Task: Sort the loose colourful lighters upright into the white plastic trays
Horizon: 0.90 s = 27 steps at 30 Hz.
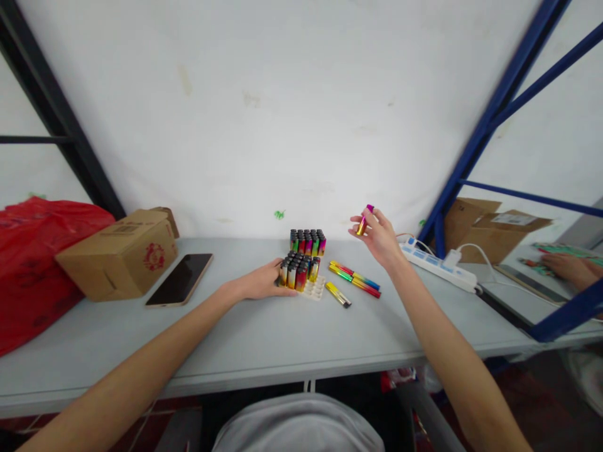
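Observation:
My left hand (265,280) is at the left side of a white holder (316,289), its fingers against the upright lighters (292,276) standing there in rows. Part of the holder's right side shows bare holes. Raised to the right, my right hand (377,235) grips a pink and gold lighter (365,220) between thumb and fingers. Behind the holder stands another block of colourful lighters (308,242). Several lighters (354,279) in red, green, yellow and blue lie on the table to the right, with a yellow one (338,294) nearer me.
At the left are a phone (180,280), a cardboard box (120,254) and a red bag (42,270). A power strip (438,265) and an open carton (490,232) are on the right, by a blue frame (485,125). Another person's hand (570,269) shows beyond it.

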Motion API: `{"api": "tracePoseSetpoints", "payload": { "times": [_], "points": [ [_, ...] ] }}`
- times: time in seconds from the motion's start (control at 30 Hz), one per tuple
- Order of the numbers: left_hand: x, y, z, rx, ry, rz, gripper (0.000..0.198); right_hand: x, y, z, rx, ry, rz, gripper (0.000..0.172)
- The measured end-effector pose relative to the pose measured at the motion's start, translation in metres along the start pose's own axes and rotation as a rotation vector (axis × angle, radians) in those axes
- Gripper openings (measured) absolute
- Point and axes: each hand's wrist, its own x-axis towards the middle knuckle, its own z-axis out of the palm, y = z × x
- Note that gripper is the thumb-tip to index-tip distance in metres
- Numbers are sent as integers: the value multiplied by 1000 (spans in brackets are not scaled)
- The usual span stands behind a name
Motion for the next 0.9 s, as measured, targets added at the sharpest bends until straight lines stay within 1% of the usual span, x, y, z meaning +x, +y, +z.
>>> {"api": "tracePoseSetpoints", "payload": {
  "times": [0.07, 0.17, 0.23, 0.33, 0.47, 0.53, 0.63, 0.77, 0.9],
  "points": [
    [0, 0, 0, 5, 2, 7, 73, -9, 15, 14, -20, -79, 87, 57],
    [0, -1, 0, 11, 4, 44, 72, -31, 42, 29, -148, -159, 208, 58],
    [0, -2, 1, 7, 11, 63, 69, -44, 56, 32, -232, -223, 272, 61],
    [0, -3, 1, 7, 12, 42, 71, -54, 68, 31, -294, -297, 341, 70],
    [0, -2, 2, 5, 16, 43, 70, -55, 73, 29, -293, -222, 345, 76],
    [0, -2, 2, 1, 15, 55, 70, -56, 75, 31, -270, -196, 352, 74],
    [0, -1, 1, 2, -4, 31, 72, -59, 78, 36, -263, -174, 377, 66],
    [1, -1, 1, 25, -38, 21, 68, -63, 80, 42, -260, -194, 394, 58],
    [1, 0, 0, 31, -37, 49, 61, -64, 78, 43, -273, -230, 372, 61]
  ]
}}
